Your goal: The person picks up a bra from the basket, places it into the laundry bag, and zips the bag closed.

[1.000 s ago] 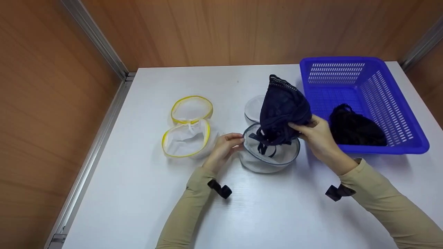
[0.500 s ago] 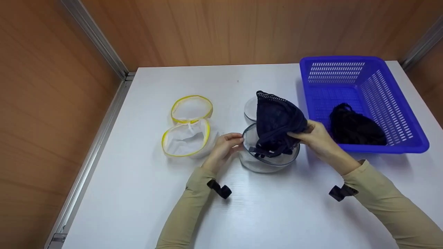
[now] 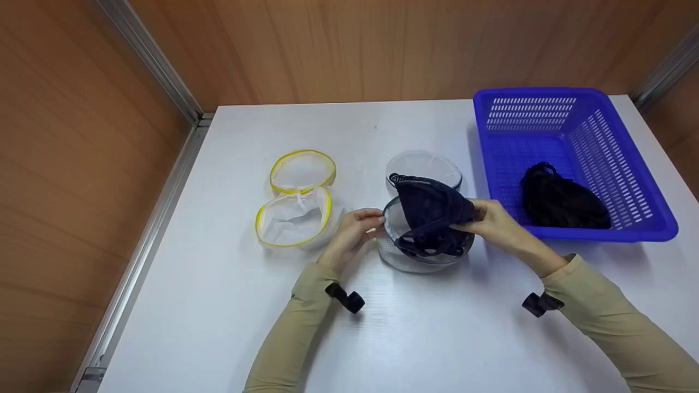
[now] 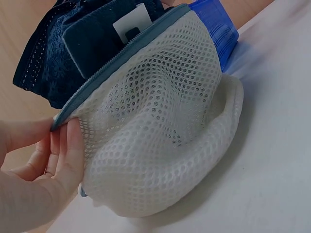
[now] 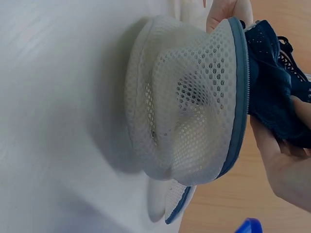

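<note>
My right hand point(image 3: 496, 225) grips a navy lace bra point(image 3: 434, 210), thumb on top, over the mouth of a white mesh laundry bag point(image 3: 403, 262). The bra's lower straps overlap the opening in the head view. My left hand point(image 3: 352, 233) pinches the bag's blue-grey zip rim point(image 4: 121, 62) between thumb and fingers, at its left side. The bag's round lid point(image 3: 426, 164) lies folded back behind it. A white label point(image 4: 132, 23) shows on the bra in the left wrist view. From the right wrist, the bra point(image 5: 274, 80) appears right at the zip edge.
A second mesh laundry bag with yellow trim point(image 3: 292, 245) lies open to the left. At the right stands a blue plastic basket point(image 3: 628, 234) holding a black garment point(image 3: 565, 199). Wooden panels point(image 3: 382, 49) border the white table point(image 3: 415, 338).
My right hand has lowered the bra and moved it slightly left, down to the bag's mouth, uncovering more of the lid. My left hand has stayed at the rim.
</note>
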Motion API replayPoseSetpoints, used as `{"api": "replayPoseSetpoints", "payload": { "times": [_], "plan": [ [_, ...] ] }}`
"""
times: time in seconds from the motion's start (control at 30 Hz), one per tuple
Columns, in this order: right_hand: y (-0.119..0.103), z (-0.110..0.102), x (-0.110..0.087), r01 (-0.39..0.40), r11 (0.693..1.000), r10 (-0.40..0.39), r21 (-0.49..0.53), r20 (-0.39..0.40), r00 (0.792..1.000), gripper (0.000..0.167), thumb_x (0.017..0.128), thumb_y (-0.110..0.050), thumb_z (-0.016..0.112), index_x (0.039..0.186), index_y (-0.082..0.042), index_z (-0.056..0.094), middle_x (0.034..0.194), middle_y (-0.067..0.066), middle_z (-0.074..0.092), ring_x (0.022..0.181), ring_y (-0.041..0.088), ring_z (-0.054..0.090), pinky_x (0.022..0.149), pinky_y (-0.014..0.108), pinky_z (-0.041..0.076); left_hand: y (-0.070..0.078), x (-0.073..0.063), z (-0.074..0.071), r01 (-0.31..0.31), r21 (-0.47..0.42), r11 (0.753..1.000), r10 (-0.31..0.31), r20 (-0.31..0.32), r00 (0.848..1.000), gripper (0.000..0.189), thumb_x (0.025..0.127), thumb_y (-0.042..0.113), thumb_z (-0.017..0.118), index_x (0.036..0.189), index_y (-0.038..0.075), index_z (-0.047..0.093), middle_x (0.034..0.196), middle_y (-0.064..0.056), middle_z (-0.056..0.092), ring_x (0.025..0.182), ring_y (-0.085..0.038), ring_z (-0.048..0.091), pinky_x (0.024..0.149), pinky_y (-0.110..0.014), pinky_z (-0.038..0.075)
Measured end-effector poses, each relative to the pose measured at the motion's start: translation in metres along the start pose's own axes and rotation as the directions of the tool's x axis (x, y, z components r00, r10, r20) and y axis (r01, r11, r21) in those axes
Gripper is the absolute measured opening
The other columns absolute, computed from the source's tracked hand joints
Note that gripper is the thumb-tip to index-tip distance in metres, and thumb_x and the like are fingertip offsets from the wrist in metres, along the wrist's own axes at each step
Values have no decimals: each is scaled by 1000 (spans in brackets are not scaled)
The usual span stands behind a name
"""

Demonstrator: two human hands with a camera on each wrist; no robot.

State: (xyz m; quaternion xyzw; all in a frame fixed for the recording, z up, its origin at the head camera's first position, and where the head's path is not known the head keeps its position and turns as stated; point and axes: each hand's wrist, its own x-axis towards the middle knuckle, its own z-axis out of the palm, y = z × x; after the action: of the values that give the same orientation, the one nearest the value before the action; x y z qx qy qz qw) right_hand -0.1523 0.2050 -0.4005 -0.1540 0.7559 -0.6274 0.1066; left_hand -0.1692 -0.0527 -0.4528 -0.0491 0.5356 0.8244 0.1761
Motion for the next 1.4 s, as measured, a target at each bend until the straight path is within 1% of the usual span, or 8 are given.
{"api": "replayPoseSetpoints", "payload": {
  "times": [0.2,0.3,0.5,0.63,0.9,1.03,1.23,1.4],
  "plan": [
    [3,0,-2,120,986,-107,-116,109,988,25,75,8,63,97,18,57,87,-17,62,80,2,58,72,17,48,4,-3,2,-4,-2,1000,4,-15,1000,9,81,-9,51,83,-1,56,73,-2,56,65,-11,55,63,-24,49],
    [3,0,-3,149,973,-122,-177,155,980,21,75,7,63,94,17,58,85,-14,61,78,0,56,70,15,47,6,-5,2,-3,0,1000,3,-25,1000,8,81,-8,52,84,-1,56,74,-3,57,65,-12,56,64,-24,49],
    [-1,1,-4,172,936,-109,-307,211,971,18,77,4,62,93,10,62,88,12,63,80,0,53,72,15,45,10,-9,3,-6,0,1000,6,-23,1000,7,82,-7,52,86,-3,55,74,-3,57,66,-12,57,64,-25,49],
    [-6,4,-5,188,897,-98,-400,236,967,19,78,3,62,97,6,64,91,14,65,82,3,55,73,19,47,11,-10,4,-10,-7,1000,10,-26,1000,7,82,-7,52,88,-4,55,74,-3,58,66,-12,57,64,-25,50],
    [-11,18,-7,279,746,-167,-605,235,957,26,73,9,61,98,3,65,93,14,66,87,27,61,75,40,49,12,-14,7,-12,-31,999,12,-20,1000,9,81,-9,52,83,-1,57,72,-3,60,63,-12,58,62,-25,50],
    [-11,26,-7,337,671,-237,-660,241,941,26,70,11,62,94,2,66,89,12,66,84,27,62,73,39,50,12,-17,10,8,-47,999,-9,-29,1000,11,81,-10,52,81,-1,58,70,-3,59,60,-12,58,58,-23,50],
    [-11,37,-5,358,567,-261,-741,251,932,30,66,13,60,93,1,66,86,11,66,81,27,62,69,40,50,12,-19,12,55,-58,997,-57,-29,998,10,81,-10,51,83,-2,57,68,-4,59,60,-11,57,56,-23,49],
    [-12,42,-1,349,514,-240,-783,259,936,32,65,14,57,92,1,66,86,12,66,80,28,62,66,39,50,11,-20,13,84,-47,995,-85,-14,996,10,82,-10,50,84,-3,57,68,-3,59,61,-12,57,57,-23,49]
  ]
}}
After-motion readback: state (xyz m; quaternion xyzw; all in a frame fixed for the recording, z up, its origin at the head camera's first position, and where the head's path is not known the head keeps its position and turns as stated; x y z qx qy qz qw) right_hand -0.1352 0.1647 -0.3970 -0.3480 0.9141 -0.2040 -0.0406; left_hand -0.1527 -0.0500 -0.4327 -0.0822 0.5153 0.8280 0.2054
